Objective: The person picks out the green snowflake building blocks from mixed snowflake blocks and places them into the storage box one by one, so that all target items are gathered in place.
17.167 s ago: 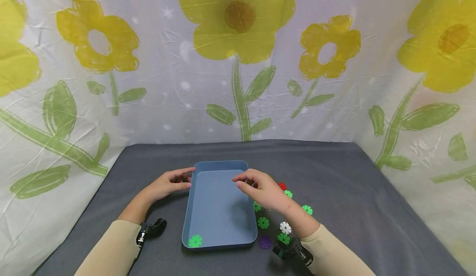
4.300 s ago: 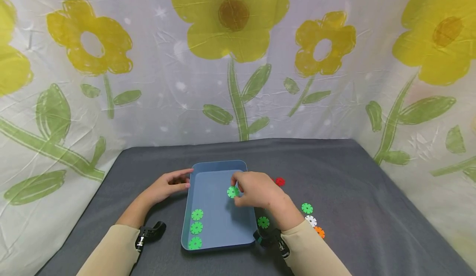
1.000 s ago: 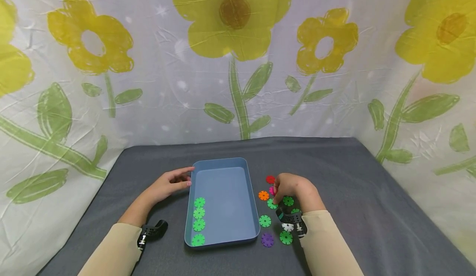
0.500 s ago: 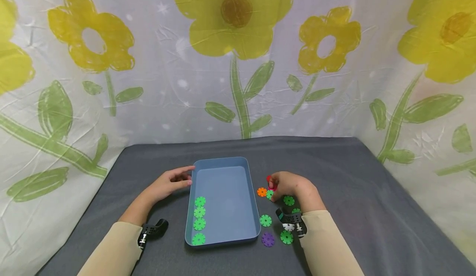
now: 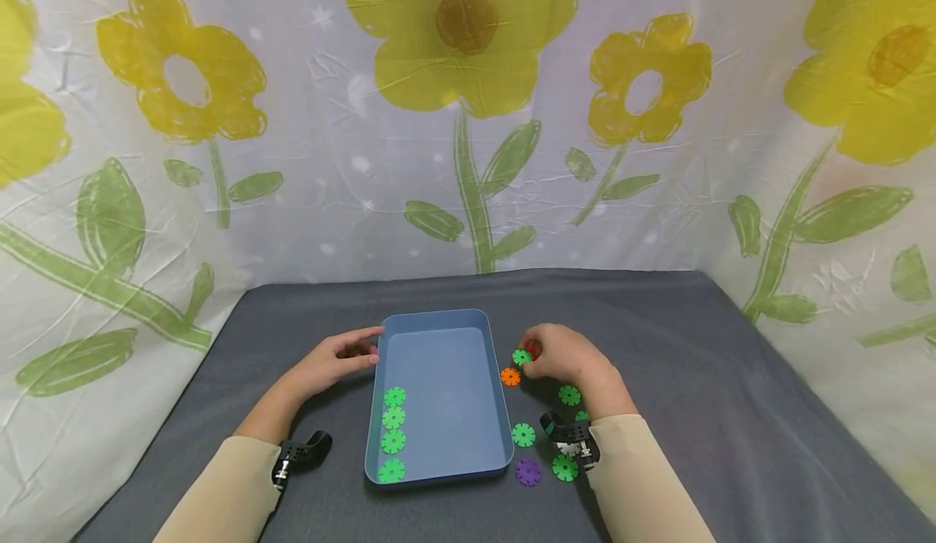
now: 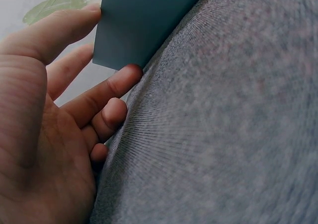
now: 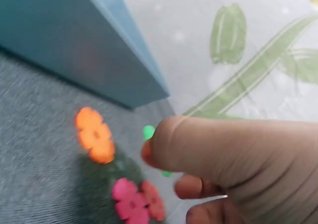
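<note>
A flower-printed cloth hangs behind the grey counter. The fingers of the right hand now pinch a green disc just above the counter, beside the blue tray's right wall; half a second ago they were lower, among the loose pieces, with the green disc still lying there. An orange disc lies just below the pinched one, and in the right wrist view a pink piece and a red one lie under the hand. More green, white and purple discs lie near the wrist. The left hand stays as before, its fingers relaxed and lightly spread against the tray's far left corner. Four green discs remain in a row along the tray's left side.
</note>
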Motion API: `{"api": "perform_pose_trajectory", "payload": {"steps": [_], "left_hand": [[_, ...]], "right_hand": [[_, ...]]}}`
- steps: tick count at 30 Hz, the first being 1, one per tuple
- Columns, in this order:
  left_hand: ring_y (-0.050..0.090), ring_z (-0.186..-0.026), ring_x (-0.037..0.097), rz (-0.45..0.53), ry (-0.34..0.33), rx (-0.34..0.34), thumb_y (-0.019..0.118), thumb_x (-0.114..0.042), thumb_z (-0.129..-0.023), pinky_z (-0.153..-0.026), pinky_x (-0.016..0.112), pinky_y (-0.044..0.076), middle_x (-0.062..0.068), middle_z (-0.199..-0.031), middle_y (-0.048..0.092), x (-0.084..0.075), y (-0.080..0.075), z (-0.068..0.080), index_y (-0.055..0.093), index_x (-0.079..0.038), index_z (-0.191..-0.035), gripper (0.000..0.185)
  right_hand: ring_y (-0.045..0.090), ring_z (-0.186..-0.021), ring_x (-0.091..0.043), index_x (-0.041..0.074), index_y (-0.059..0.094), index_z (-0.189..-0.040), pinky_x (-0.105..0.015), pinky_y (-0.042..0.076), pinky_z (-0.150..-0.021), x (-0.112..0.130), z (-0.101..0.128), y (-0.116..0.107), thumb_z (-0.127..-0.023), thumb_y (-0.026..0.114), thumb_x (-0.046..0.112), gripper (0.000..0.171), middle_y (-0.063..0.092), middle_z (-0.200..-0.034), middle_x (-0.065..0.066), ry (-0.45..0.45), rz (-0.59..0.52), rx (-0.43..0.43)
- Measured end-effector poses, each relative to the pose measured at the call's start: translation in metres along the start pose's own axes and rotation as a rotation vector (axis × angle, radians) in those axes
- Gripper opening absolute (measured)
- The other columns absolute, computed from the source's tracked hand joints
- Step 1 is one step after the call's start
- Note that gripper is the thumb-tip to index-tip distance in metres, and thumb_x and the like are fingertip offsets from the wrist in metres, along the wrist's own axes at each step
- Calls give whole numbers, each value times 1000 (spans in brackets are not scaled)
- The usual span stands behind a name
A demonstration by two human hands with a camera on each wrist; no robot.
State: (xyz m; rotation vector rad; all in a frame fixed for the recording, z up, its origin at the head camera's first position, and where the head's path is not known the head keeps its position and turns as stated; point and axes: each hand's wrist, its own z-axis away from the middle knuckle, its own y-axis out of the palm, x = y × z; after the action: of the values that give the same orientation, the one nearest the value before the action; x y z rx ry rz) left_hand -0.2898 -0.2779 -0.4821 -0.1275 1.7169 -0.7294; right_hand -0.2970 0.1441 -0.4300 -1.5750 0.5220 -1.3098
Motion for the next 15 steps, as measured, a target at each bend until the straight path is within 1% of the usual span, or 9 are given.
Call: {"api": "perform_pose_trajectory", "payload": {"steps": [3,8,12,15], "left_hand": [[59,-103,29,-1,2,1,70,-22,-101,-81,35,50,15,-118,65,0,0,0,50,-5,-152,57],[58,-101,29,3,2,4,70,-22,-101,-80,35,50,15,-118,65,1,0,-1,51,-6,-152,56],[59,-101,29,5,3,5,70,-23,-100,-80,35,50,15,-118,65,0,-1,-1,51,-7,-151,57],[59,-103,29,16,3,2,70,-22,-100,-80,35,50,15,-118,65,1,-1,-1,51,-6,-151,57]], "right_hand": [[56,-77,-19,12,74,-112,-39,48,-72,7,3,-7,-83,76,13,28,66,-95,0,-15,-42,-51],[57,-80,-17,11,74,-116,-37,49,-71,27,7,-13,-90,76,16,27,65,-101,2,-75,-102,-121],[54,-77,-17,11,73,-120,-37,47,-69,48,9,-11,-93,77,20,28,63,-101,2,-141,-104,-166],[52,-77,-16,12,74,-118,-35,46,-70,62,10,-6,-94,77,22,26,63,-102,0,-205,-79,-169]]}}
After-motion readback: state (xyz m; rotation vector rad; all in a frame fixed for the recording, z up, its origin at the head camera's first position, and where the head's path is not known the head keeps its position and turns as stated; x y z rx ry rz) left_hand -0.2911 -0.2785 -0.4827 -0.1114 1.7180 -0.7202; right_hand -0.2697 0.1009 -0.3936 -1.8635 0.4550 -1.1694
